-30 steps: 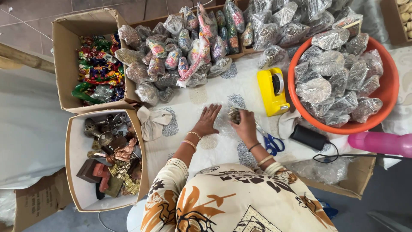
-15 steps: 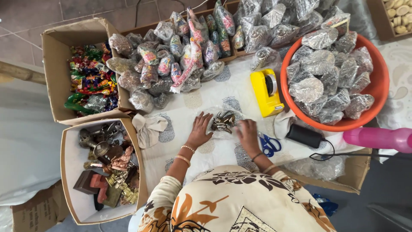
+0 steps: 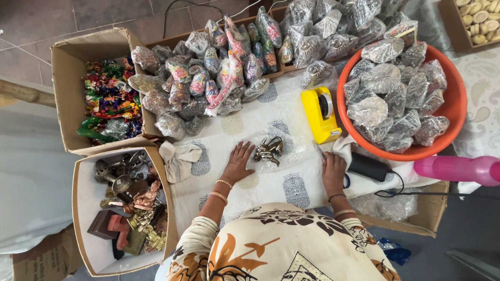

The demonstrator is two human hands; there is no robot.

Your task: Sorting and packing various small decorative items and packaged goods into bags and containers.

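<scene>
Lying on a clear plastic sheet [image 3: 281,156] spread over the patterned white cloth [image 3: 271,114] is a small dark metal figurine [image 3: 269,149], roughly midway between the two hands and held by neither. The left hand [image 3: 237,162] rests flat just left of it, fingers spread and palm down on the edge of the sheet, gripping nothing. The right hand [image 3: 333,170] lies to the right, well clear of the figurine, palm down over the blue-handled scissors [image 3: 346,180]; whether its fingers close on them cannot be told. Just beside that hand sits a black adapter [image 3: 367,166] with its cable trailing off, and above it a yellow tape dispenser [image 3: 320,114]. An orange tub [image 3: 458,104] heaped with wrapped bundles stands at the right, with a pink bottle [image 3: 458,169] below it. More wrapped pieces fill a tray [image 3: 208,67] at the top. At the left, one cardboard box [image 3: 67,78] holds bright painted figures, and another box [image 3: 83,218] below it holds unwrapped metal ornaments, with a crumpled cloth rag [image 3: 179,156] lying at its corner.
</scene>
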